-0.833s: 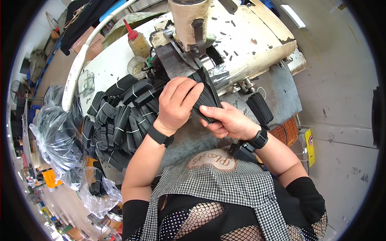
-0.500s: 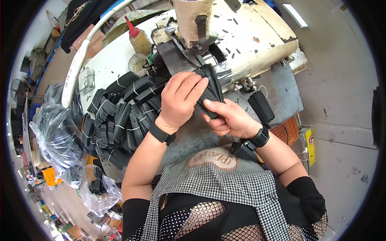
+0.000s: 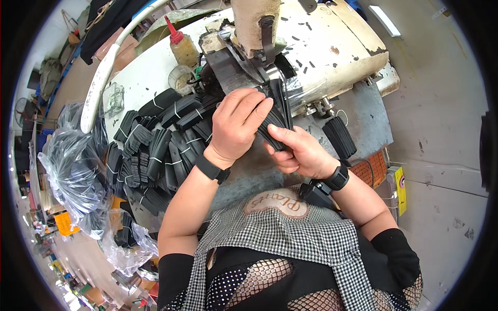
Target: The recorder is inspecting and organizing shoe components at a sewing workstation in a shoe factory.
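Observation:
Both my hands hold a thick stack of black flat strips (image 3: 272,120) just in front of a cream-coloured machine head (image 3: 255,26). My left hand (image 3: 236,122) has its fingers closed over the stack's upper left side. My right hand (image 3: 305,151) grips the lower end, the thumb lying on top and the fingers curled beneath. On the stack's right side, a dark strip (image 3: 281,101) stands apart from the others and reaches up to the machine's shiny metal part (image 3: 274,72). The left fingertips partly hide the upper end of the stack.
Several white-banded black strip bundles (image 3: 158,150) lie piled at left; another bundle (image 3: 340,137) lies at right. Behind the pile stand a red-tipped bottle (image 3: 182,49) and a clear jar (image 3: 180,80). A white curved arm (image 3: 99,88) and plastic bags (image 3: 78,171) are at far left.
On the stack's right side, a strip has come apart from the rest near the machine's metal part. Both hands keep their hold, and the whole view has shifted slightly.

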{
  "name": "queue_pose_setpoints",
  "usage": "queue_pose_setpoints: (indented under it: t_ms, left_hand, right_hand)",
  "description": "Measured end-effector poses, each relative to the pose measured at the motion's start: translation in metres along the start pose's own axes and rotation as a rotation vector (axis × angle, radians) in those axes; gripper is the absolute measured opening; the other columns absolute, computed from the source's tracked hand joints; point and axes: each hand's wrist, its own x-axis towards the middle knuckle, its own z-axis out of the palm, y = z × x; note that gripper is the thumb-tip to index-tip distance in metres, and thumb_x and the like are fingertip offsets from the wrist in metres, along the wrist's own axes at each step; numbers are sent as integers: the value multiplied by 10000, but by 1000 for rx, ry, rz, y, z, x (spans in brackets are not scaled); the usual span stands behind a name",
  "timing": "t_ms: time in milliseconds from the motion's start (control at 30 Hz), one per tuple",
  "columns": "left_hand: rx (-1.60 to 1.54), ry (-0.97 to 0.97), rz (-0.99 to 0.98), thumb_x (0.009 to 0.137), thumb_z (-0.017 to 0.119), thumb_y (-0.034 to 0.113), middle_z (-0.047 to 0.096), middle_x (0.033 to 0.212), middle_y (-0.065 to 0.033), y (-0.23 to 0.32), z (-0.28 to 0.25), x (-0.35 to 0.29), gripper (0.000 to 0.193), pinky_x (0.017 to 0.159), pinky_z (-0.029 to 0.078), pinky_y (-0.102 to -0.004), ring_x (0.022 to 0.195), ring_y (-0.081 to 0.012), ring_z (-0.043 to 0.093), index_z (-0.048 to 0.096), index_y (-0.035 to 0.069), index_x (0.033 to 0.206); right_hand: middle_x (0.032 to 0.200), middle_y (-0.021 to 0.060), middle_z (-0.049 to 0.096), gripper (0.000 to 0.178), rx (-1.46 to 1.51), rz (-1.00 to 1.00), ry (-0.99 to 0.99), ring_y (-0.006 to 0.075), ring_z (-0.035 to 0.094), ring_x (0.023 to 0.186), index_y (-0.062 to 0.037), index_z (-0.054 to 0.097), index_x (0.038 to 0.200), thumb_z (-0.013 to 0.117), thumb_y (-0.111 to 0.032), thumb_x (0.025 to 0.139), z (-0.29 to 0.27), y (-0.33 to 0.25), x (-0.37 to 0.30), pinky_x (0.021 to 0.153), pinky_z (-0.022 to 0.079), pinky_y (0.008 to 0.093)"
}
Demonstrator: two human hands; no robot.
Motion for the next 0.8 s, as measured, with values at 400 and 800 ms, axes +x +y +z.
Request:
queue_pose_setpoints:
  t_ms: [400,800]
  left_hand:
    - [-35,19,-15,569,625,23,644,924,-97,1,-2,-1,361,735,523,-357,858,-287,626,675,20,926]
    - [-37,62,14,601,612,46,640,904,-91,0,1,-2,348,733,521,-362,825,-274,619,684,29,941]
  right_hand:
    - [517,-87,276,390,6,-16,-6,31,187,392,-66,528,784,526,-423,940,0,2,0,367,149,213]
    - [518,-87,282,390,11,-10,-2,28,187,392,-66,529,786,530,-426,938,0,1,-2,363,147,211]
